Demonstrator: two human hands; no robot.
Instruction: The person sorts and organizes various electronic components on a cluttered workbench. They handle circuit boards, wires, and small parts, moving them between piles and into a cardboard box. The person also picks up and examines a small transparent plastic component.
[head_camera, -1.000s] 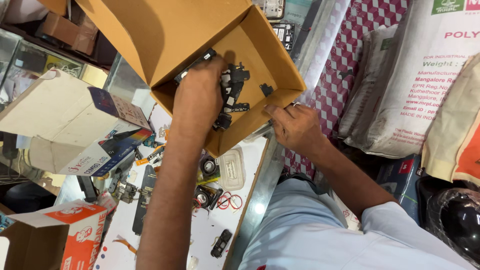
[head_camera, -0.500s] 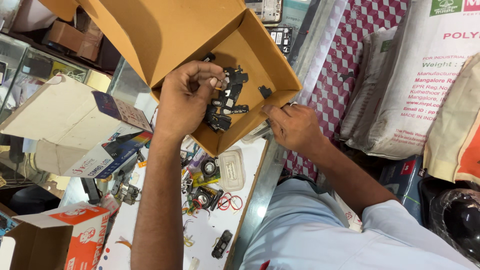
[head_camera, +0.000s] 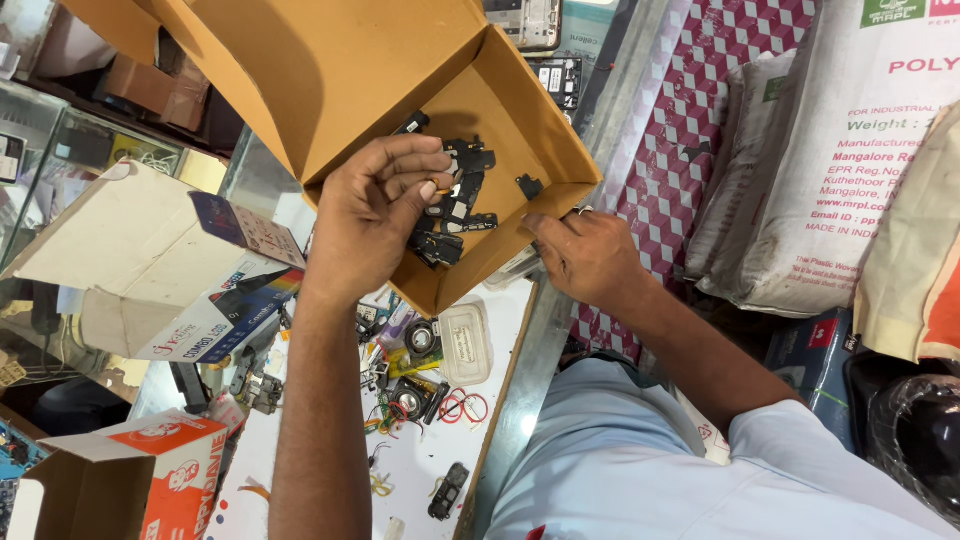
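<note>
a person's left hand (head_camera: 375, 215) reaches into an open brown cardboard box (head_camera: 540, 125), its fingers curled and pinching a small black part (head_camera: 470, 158) out of a heap of black electronic parts (head_camera: 450, 220) lying just beyond the fingertips. the right hand (head_camera: 590, 255) grips the box's near edge, fingers closed on the cardboard. below the left wrist, small round speakers (head_camera: 420, 340) and loose wires sit on a white counter (head_camera: 420, 470). further off to the left lie printed cartons (head_camera: 180, 270); white sacks (head_camera: 850, 160) stand well right of the right hand.
</note>
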